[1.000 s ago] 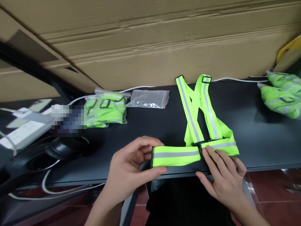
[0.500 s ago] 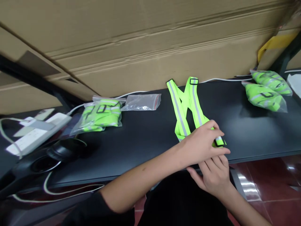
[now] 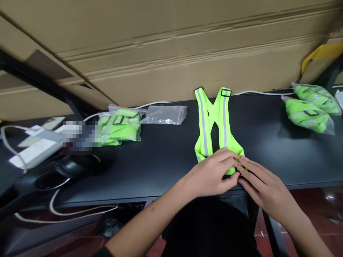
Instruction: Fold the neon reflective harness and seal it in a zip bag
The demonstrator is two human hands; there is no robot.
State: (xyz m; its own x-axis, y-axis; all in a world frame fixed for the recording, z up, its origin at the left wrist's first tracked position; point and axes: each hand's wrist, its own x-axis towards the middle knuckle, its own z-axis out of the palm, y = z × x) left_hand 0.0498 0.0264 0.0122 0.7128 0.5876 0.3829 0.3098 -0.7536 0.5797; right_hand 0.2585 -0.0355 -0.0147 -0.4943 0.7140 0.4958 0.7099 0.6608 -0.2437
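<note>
A neon-yellow reflective vest (image 3: 225,121) made of straps with grey stripes lies on the black table, its straps crossing in an X. Black buckles sit at its far ends. My left hand (image 3: 218,172) is closed on the lower edge of the vest, thumb and fingers pinched near its right corner. From the right, my right hand (image 3: 264,181) meets it there, fingertips pressed together on the same strap end. Fingers cover most of that corner, including a dark piece between them.
Flat at the back lies a clear zip bag (image 3: 165,115). Bagged vests (image 3: 124,125) rest to its left, with more bagged vests (image 3: 308,112) at the far right. A white power strip (image 3: 37,153) and black headphones (image 3: 72,167) occupy the left. Cardboard (image 3: 171,71) stands behind the black table (image 3: 160,160).
My right hand has come out from beneath my left and moved up to the vest's corner. My left hand has shifted slightly left and down, and the vest's lower part is spread wider.
</note>
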